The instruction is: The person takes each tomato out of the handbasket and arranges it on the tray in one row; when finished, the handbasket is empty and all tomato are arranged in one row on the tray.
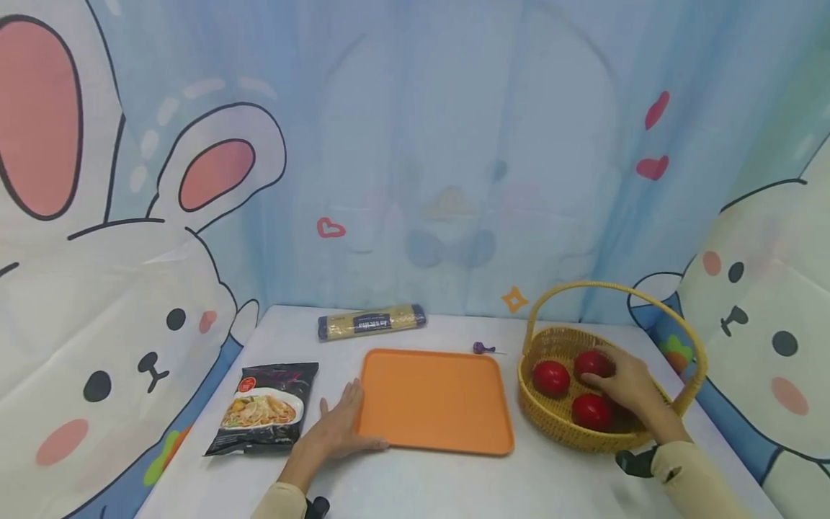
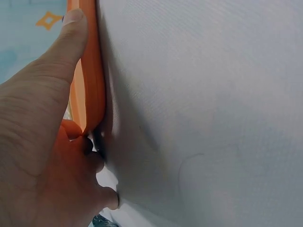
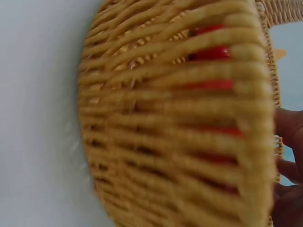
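white cloth (image 1: 447, 486); left fingers (image 1: 350, 397) spread against smooth tray (image 1: 433, 400), right fingers (image 1: 619, 359) gripping glossy fruit (image 1: 588, 362)

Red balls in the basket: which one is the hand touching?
The back right red ball: the right hand has its fingers and thumb on it. The left ball and front ball look untouched.

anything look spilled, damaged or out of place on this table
Nothing looks spilled or damaged. Slightly odd: a small purple item lies loose on the table just beyond the far right corner of the tray, in neither the tray nor the basket.
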`<action>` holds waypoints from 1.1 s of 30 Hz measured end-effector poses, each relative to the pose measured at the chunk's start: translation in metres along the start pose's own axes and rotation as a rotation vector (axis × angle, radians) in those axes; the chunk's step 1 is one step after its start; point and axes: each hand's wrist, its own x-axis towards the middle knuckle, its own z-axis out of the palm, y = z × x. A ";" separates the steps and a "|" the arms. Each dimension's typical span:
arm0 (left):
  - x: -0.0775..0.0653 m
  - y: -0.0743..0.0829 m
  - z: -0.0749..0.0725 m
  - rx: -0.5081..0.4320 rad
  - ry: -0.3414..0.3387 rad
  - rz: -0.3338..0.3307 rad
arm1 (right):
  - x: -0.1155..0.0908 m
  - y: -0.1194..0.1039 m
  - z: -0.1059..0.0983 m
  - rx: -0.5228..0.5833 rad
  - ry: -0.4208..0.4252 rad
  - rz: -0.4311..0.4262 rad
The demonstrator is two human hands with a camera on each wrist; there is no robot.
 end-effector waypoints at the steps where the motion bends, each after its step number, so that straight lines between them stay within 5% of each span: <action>1: 0.001 0.000 0.001 0.000 -0.003 0.005 | 0.001 0.002 0.000 0.008 -0.003 0.017; 8: 0.006 0.003 0.003 0.036 -0.024 0.019 | 0.005 0.001 0.004 0.033 0.011 0.054; 33: 0.002 0.004 -0.004 0.066 -0.018 -0.005 | 0.038 -0.021 0.000 0.018 -0.180 0.073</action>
